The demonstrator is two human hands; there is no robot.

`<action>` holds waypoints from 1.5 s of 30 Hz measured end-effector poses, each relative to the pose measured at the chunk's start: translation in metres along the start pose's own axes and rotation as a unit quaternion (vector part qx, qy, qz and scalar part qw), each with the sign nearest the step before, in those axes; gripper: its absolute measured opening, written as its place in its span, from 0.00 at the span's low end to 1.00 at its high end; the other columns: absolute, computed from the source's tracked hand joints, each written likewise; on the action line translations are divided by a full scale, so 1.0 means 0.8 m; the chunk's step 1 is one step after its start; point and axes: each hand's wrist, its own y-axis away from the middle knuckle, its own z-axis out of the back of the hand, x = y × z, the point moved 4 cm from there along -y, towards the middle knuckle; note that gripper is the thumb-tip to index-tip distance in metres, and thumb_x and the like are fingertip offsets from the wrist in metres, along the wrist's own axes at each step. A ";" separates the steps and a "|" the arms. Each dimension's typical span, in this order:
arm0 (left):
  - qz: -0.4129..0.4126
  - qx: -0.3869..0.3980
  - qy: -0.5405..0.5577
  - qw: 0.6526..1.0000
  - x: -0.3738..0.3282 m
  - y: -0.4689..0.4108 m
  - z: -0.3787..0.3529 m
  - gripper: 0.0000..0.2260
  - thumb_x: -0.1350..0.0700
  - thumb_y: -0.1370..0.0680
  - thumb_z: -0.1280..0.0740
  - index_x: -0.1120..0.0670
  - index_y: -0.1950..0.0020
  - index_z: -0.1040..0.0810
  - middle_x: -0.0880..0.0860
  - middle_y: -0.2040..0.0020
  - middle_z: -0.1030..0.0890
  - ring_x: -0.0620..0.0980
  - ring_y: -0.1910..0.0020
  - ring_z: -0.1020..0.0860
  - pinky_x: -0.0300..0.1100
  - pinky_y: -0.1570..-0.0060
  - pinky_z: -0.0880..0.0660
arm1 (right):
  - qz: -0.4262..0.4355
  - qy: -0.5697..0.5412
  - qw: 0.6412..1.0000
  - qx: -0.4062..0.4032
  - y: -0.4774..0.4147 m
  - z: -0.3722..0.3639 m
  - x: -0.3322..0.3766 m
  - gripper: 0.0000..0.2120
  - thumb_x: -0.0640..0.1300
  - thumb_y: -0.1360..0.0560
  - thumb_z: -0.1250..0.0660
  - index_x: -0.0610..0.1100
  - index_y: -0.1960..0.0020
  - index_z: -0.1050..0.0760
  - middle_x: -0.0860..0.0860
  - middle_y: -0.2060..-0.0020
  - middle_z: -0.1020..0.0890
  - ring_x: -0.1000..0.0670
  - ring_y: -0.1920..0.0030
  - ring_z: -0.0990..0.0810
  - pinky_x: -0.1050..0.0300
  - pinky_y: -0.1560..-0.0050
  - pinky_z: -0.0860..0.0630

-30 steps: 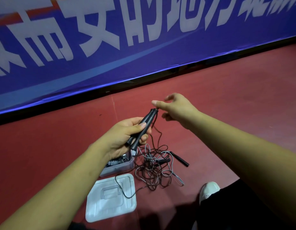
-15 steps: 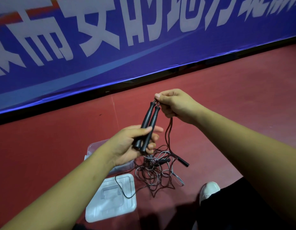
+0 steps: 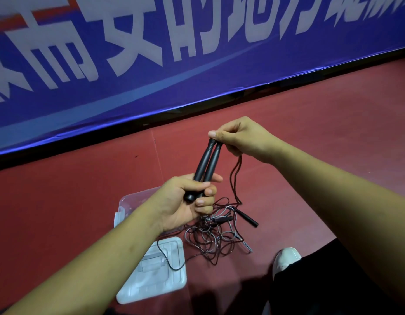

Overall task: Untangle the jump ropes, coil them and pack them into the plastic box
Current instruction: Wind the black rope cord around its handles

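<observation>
The left hand (image 3: 185, 201) grips the lower ends of two black handles (image 3: 207, 164) held side by side, while the right hand (image 3: 240, 137) pinches their upper tips and a dark cord (image 3: 234, 176). That cord hangs into the tangled ropes (image 3: 215, 235) on the red floor (image 3: 310, 155), beside the clear plastic box (image 3: 133, 201) and its white lid (image 3: 156, 276).

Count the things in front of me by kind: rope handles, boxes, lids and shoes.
Black handles: 4, two gripped by the left hand, two on the floor in the rope tangle
Plastic box: 1
Lid: 1
White shoe: 1
Total: 7
</observation>
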 end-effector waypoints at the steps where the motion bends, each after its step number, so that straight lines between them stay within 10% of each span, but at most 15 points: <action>1: 0.000 -0.004 -0.005 1.000 0.001 0.000 -0.001 0.10 0.63 0.23 0.39 0.64 0.45 0.24 0.53 0.66 0.32 0.45 0.74 0.37 0.37 0.72 0.42 | 0.002 0.007 1.000 -0.001 -0.001 0.000 -0.001 0.15 0.49 0.22 0.31 0.48 0.67 0.21 0.45 0.75 0.34 0.49 0.74 0.38 0.57 0.72 0.40; 12: -0.157 -0.044 0.135 0.977 -0.047 -0.001 0.013 0.04 0.60 0.23 0.38 0.59 0.51 0.27 0.50 0.68 0.29 0.43 0.73 0.30 0.32 0.74 0.31 | -0.073 -0.009 0.997 0.028 -0.008 -0.006 -0.037 0.06 0.41 0.20 0.35 0.42 0.51 0.21 0.47 0.65 0.19 0.49 0.59 0.21 0.50 0.50 0.26; 17: -0.223 -0.086 0.190 0.952 -0.066 -0.004 0.024 0.02 0.58 0.22 0.38 0.56 0.52 0.26 0.50 0.66 0.25 0.43 0.70 0.25 0.33 0.71 0.27 | -0.113 -0.008 0.989 0.098 0.002 -0.038 -0.035 0.14 0.45 0.18 0.39 0.35 0.52 0.23 0.45 0.71 0.25 0.49 0.72 0.28 0.59 0.69 0.30; 27: -0.284 -0.241 0.160 0.914 -0.100 -0.006 0.090 0.08 0.58 0.18 0.37 0.55 0.57 0.27 0.47 0.75 0.33 0.42 0.79 0.38 0.32 0.76 0.40 | -0.096 -0.136 0.975 0.146 0.018 -0.067 -0.009 0.10 0.38 0.19 0.38 0.33 0.47 0.22 0.47 0.72 0.25 0.49 0.72 0.29 0.59 0.69 0.32; 33: -0.289 -0.273 0.245 0.884 -0.095 -0.005 0.098 0.08 0.56 0.17 0.38 0.60 0.50 0.24 0.61 0.54 0.17 0.56 0.57 0.15 0.45 0.57 0.18 | -0.082 -0.112 0.981 0.137 0.023 -0.084 -0.012 0.14 0.43 0.17 0.40 0.34 0.43 0.22 0.46 0.73 0.25 0.50 0.74 0.32 0.58 0.70 0.36; 45: -0.239 -0.245 0.196 0.919 -0.086 -0.007 0.087 0.19 0.46 0.16 0.44 0.54 0.31 0.27 0.52 0.41 0.16 0.51 0.41 0.21 0.46 0.44 0.26 | -0.180 -0.075 0.962 0.193 0.038 -0.146 -0.022 0.16 0.43 0.18 0.39 0.30 0.48 0.21 0.48 0.78 0.26 0.52 0.80 0.40 0.59 0.75 0.46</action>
